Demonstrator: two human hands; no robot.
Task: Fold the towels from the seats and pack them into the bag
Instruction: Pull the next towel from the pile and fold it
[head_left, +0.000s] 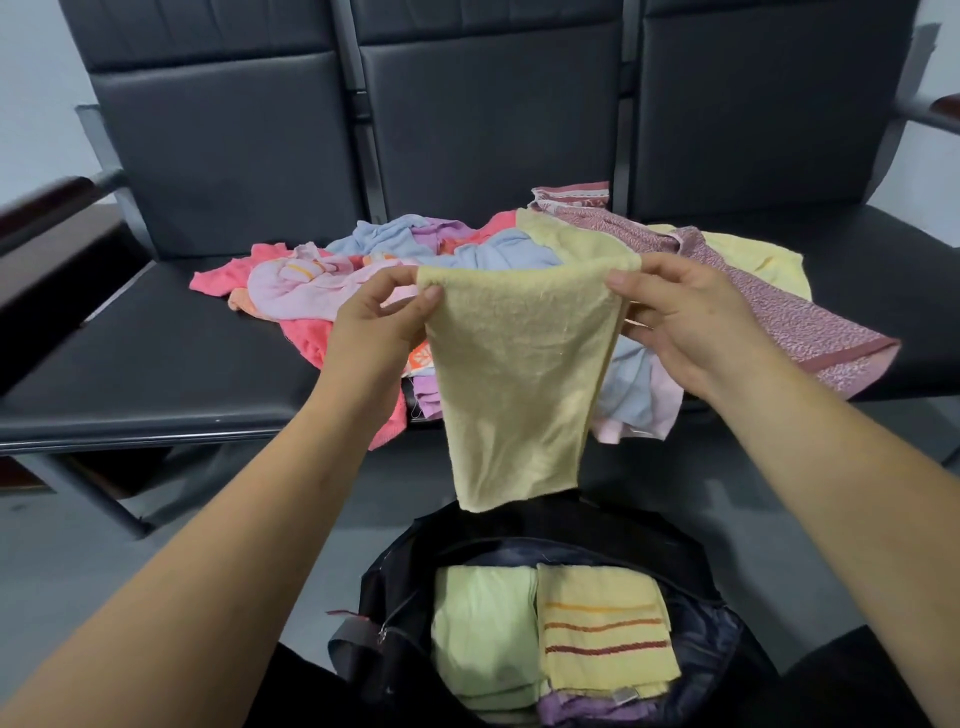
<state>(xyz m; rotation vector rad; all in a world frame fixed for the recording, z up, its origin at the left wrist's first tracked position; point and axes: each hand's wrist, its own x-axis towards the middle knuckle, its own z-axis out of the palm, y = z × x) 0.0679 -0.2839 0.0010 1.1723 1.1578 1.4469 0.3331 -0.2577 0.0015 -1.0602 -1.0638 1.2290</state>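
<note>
Towel (519, 374), yellow, soft and light, is hanging limp above the open bag (675, 551), held by its two top corners. At left, the bare seat (156, 364) is offering flat room for folding. Left hand (374, 322) is pinching one corner, fingers (400, 275) clamped on cloth. Pile (322, 280) is crowding the middle seat's front edge behind. Right hand (691, 322) is pinching the other corner likewise. Corners seem the surest hold, since the terry is sagging wherever unsupported.
</note>
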